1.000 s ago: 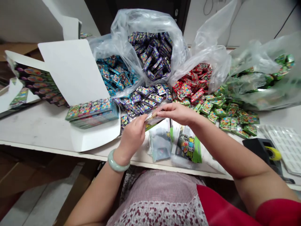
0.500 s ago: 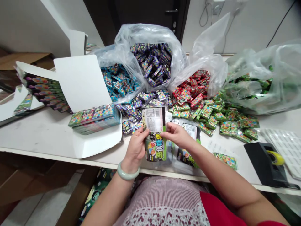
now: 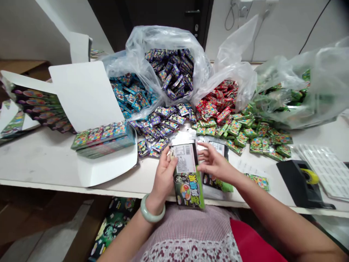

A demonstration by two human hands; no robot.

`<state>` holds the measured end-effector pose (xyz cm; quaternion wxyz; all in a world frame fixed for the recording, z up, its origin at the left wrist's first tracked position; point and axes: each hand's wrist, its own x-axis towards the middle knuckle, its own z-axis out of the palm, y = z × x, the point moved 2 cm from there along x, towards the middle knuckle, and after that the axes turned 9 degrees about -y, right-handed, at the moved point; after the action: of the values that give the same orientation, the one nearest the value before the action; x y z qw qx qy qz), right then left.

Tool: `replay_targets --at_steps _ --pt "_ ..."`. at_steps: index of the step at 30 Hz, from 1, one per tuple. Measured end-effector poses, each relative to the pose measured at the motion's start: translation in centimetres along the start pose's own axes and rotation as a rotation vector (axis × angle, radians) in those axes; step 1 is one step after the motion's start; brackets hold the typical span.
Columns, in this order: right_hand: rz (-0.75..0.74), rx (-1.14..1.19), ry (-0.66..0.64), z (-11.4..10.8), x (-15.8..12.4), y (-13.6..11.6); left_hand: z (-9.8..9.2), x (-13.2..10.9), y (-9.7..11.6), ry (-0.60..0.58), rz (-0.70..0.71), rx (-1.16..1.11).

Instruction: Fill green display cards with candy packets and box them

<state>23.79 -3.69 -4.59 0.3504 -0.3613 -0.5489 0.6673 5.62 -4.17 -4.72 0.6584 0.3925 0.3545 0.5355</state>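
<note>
My left hand point(image 3: 163, 176) is closed on the left edge of a printed candy packet point(image 3: 188, 187), its thumb on the front. The packet is black and green with colourful lettering and a white label panel at the top. My right hand point(image 3: 216, 165) has its fingers spread beside the packet's upper right edge; whether a fingertip touches it I cannot tell. Beneath my right hand, more packets of the same print point(image 3: 218, 183) lie on the table, partly covered. Small purple candy packs point(image 3: 165, 125) are heaped just beyond my hands.
Clear plastic bags hold blue packs point(image 3: 131, 92), purple packs point(image 3: 177, 78), red packs point(image 3: 223, 94) and green packs. Loose green packs point(image 3: 241, 138) spread in front. An open display box point(image 3: 103, 136) filled with packs stands left. A black tape dispenser point(image 3: 294, 185) and label sheets point(image 3: 324, 167) sit right.
The packet has come down and nearer my body in my left hand. My right hand has let go of its right side, and its fingers have spread.
</note>
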Motion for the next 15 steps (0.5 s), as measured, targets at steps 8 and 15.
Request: replay_targets --at_steps 8,15 --pt "-0.087 -0.163 0.064 0.0 0.6 -0.5 -1.7 -0.5 0.6 -0.247 -0.041 0.136" --pt "-0.043 -0.582 0.143 -1.6 -2.1 -3.1 0.6 -0.8 1.3 -0.034 0.177 0.319"
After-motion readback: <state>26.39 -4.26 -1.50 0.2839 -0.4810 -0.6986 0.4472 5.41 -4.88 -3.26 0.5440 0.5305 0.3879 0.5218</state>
